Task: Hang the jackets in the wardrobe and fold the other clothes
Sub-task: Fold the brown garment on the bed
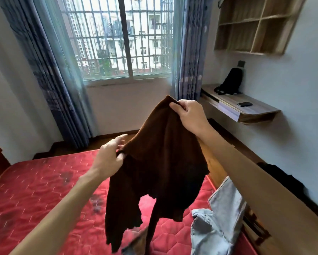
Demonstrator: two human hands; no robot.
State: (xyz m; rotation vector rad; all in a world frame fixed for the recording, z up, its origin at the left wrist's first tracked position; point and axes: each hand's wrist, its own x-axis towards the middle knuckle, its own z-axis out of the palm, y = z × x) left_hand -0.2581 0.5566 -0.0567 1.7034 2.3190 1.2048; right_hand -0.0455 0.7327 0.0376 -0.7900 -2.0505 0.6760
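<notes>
The right hand (188,115) is raised, fingers curled tight over the top edge of the brown garment (160,162) — a firm pinch. Lower down, the left hand (109,155) nips the cloth's side between thumb and bent finger, the other fingers loosely spread. The garment hangs in the air above the red mattress (44,184) — pale jeans (217,223) lie beside it.

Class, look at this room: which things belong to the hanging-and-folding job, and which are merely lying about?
Job: brown garment, held up by left hand and right hand; pale blue garment on the red mattress.

Lying about: black bag and phone on the wall desk; wall shelves; curtains.
</notes>
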